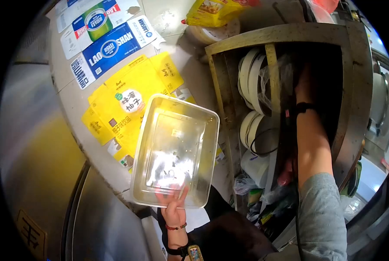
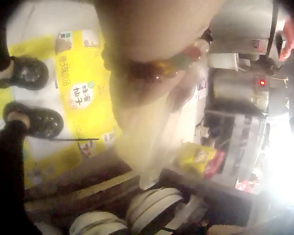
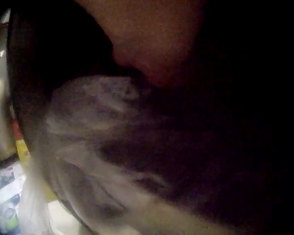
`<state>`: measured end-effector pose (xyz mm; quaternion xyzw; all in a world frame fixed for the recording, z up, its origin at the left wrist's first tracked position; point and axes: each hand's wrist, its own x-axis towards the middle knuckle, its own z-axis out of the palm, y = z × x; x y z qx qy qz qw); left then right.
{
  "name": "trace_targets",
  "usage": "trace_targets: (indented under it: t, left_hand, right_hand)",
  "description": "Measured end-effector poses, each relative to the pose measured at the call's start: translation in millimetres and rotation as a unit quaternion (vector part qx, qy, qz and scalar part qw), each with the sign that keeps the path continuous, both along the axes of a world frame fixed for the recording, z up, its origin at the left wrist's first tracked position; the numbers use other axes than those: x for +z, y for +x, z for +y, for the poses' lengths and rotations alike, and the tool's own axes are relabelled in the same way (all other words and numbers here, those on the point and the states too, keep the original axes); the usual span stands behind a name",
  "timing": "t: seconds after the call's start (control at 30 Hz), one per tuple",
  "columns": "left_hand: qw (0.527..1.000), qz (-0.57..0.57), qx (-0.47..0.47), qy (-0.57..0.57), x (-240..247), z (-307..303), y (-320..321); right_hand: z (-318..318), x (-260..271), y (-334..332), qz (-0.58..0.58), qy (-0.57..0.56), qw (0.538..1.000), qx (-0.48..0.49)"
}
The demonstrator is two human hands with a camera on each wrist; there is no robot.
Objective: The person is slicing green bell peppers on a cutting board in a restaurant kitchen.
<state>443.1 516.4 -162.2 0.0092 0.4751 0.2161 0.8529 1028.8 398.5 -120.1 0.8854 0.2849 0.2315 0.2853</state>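
Note:
My left hand (image 1: 173, 212) grips a clear rectangular plastic container (image 1: 138, 174) by its near edge, the fingers showing through the plastic. The container is tilted, its open side toward the head camera. Small dark bits show on its bottom. My right hand (image 1: 305, 85) reaches deep into a dark cabinet (image 1: 349, 87), and shadow hides most of its fingers. In the right wrist view, part of that hand (image 3: 147, 44) appears above a crumpled clear plastic bag (image 3: 93, 107); I cannot tell whether it holds anything.
Stacked pale round dishes (image 1: 251, 78) stand on edge on the cabinet's left side. Flattened yellow cardboard (image 1: 103, 104) and blue Laoshan cardboard (image 1: 124, 43) cover the floor. A yellow bag (image 1: 212, 13) sits on a round tub (image 1: 222, 32). Steel doors (image 1: 37, 130) stand at left.

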Motion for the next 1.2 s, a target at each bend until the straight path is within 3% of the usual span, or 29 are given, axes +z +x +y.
trace_targets:
  t: [0.03,0.17,0.4,0.53,0.6,0.73,0.83,0.93,1.0,1.03,1.13,1.2]
  left_hand:
    - [1.0,0.001,0.003,-0.002,-3.3,-2.7,2.4]
    - [0.999,0.005,-0.015,-0.035,1.7,-3.8,22.0]
    - [0.998,-0.038,-0.052,0.004,20.6,5.7,25.7]
    - [0.997,-0.047,-0.06,0.019,32.2,13.3,20.5]
    - [0.997,-0.046,-0.06,0.034,41.8,17.5,15.6]
    - [0.997,-0.022,-0.053,0.06,63.7,29.4,-8.2]
    - [0.996,0.019,-0.048,0.076,83.3,43.0,-24.7]
    - [0.994,0.033,-0.043,0.093,90.3,50.1,-49.4]
    - [0.993,0.049,-0.036,0.099,99.9,56.1,-59.7]
    - [0.994,0.062,-0.022,0.091,100.4,56.6,-63.9]
    - [0.992,0.09,0.009,0.085,109.6,48.0,-71.8]
    - [0.991,0.112,0.01,0.075,115.9,42.4,-73.1]
  right_hand:
    - [4.7,-2.5,10.6,0.003,-0.007,1.0,0.003]
    - [5.2,-21.3,11.5,0.091,0.167,0.976,-0.109]
    - [-27.5,-21.9,-49.9,0.181,0.426,0.862,-0.208]
    - [-34.3,-19.5,-64.1,0.262,0.565,0.727,-0.289]
    - [-35.0,-15.3,-78.3,0.28,0.65,0.628,-0.324]
    - [13.6,41.0,-163.9,0.194,0.816,0.415,-0.354]
    - [11.3,69.4,-223.0,0.222,0.879,0.336,-0.255]
    - [5.7,113.6,-269.0,0.399,0.85,0.314,-0.142]
    - [11.6,143.0,-304.6,0.48,0.802,0.291,-0.206]
    - [12.2,152.4,-321.6,0.514,0.795,0.241,-0.215]
    - [17.0,187.9,-360.7,0.518,0.792,0.157,-0.284]
    - [15.0,224.1,-375.3,0.551,0.777,0.121,-0.279]
